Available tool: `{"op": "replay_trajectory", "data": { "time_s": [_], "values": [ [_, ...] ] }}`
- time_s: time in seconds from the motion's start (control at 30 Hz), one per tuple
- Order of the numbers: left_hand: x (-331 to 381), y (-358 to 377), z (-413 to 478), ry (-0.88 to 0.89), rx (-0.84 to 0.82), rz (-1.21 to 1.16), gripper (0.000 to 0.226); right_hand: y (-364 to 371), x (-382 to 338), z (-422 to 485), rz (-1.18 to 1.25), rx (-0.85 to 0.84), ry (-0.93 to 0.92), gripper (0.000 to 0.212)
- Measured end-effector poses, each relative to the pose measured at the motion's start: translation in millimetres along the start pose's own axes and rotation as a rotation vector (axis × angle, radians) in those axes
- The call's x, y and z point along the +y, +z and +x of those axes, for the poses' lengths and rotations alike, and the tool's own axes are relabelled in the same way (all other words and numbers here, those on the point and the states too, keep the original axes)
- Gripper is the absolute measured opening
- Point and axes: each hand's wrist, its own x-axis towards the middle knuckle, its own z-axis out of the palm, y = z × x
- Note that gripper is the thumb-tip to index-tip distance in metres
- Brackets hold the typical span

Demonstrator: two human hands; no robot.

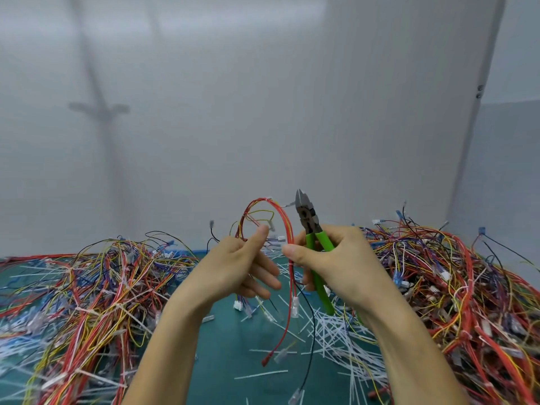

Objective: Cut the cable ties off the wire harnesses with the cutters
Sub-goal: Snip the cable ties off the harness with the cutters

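A wire harness (287, 226) of red and yellow wires arches up between my hands, its ends with clear connectors hanging down to the mat. My left hand (239, 264) pinches its left side between thumb and fingers. My right hand (336, 258) grips the green-handled cutters (314, 238) and its thumb presses the harness's right strand. The cutters' dark jaws point up, just right of the arch, and look nearly closed. A white cable tie (267, 199) sits at the top of the arch.
Large tangled heaps of harnesses lie on the green mat (228, 346), one at the left (87, 293) and one at the right (455, 287). Several cut white ties (339, 337) are scattered in the middle. A grey wall rises behind.
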Motion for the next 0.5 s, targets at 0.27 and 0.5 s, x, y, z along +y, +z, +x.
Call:
{"op": "replay_trajectory", "data": {
  "time_s": [0.27, 0.5],
  "values": [
    [3.0, 0.7, -4.6, 0.235, -0.075, -0.167, 0.023, 8.5, 4.7, 3.7, 0.031, 0.060, -0.011, 0.012],
    [-0.5, 3.2, -0.6, 0.206, -0.110, -0.340, 0.021, 10.6, 7.0, 5.1, 0.060, 0.044, -0.004, 0.009]
  ]
}}
